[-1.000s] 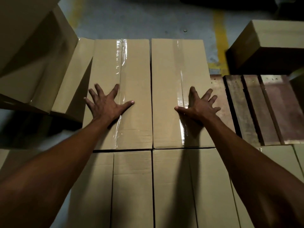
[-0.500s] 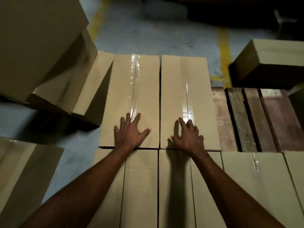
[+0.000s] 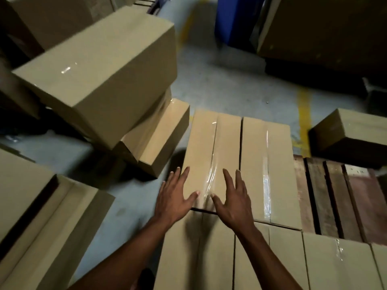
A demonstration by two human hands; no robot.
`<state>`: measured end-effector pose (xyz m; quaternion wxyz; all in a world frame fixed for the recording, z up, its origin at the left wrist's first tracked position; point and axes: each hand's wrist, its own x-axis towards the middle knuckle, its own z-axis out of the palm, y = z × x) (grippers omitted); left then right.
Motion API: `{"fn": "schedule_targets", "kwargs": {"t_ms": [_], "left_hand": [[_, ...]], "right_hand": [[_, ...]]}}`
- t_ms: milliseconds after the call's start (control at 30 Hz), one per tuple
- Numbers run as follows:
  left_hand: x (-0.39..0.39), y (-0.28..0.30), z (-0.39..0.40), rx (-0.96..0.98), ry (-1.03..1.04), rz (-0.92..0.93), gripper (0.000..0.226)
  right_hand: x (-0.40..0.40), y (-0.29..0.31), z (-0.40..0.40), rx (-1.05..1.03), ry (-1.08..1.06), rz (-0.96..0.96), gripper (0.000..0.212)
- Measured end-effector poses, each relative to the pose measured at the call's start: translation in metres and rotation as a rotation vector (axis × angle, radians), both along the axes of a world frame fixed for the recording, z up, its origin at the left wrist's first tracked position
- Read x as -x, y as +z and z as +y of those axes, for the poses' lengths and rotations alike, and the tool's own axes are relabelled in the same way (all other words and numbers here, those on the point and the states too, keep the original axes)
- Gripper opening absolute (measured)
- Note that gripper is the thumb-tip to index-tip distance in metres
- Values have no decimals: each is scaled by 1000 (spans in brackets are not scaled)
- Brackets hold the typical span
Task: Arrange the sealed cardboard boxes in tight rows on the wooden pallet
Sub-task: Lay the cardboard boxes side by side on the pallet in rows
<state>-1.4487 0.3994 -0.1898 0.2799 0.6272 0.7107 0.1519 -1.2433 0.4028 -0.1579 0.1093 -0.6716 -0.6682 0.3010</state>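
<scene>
Where pallet [image 3: 335,197] shows — taped boxes [image 3: 211,155], hands [image 3: 234,197] outspread.

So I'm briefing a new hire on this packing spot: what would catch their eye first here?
Probably the two open hands, the left hand and right hand, spread side by side at the near end of the leftmost taped box in the far row. Next, the leaning heap of boxes on the floor at far left. Then the bare wooden pallet slats at right.
</scene>
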Motion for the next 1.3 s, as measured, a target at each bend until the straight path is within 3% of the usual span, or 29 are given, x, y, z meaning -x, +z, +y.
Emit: {"fn": "schedule_targets", "kwargs": {"t_ms": [200, 400, 600, 733, 967, 1167, 1300], "left_hand": [[43, 49, 1, -49, -16, -143, 88], [69, 94, -12, -75, 22, -144, 88], [100, 158, -9, -104, 80, -117, 85], [153, 186, 42, -182, 129, -31, 85], [309, 197, 201, -331, 121, 296, 88], [406, 195, 308, -89, 193, 438, 102], [424, 184, 317, -14, 285, 276, 101]], "right_hand": [[51, 50, -1, -54, -112, 126, 86], [84, 96, -12, -70, -164, 227, 88], [133, 144, -14, -30, -79, 301, 87], [187, 156, 23, -44, -6, 330, 87], [325, 146, 157, 26, -9, 404, 94], [401, 133, 254, 172, -224, 551, 108], [417, 120, 261, 265, -314, 649, 117]]}}
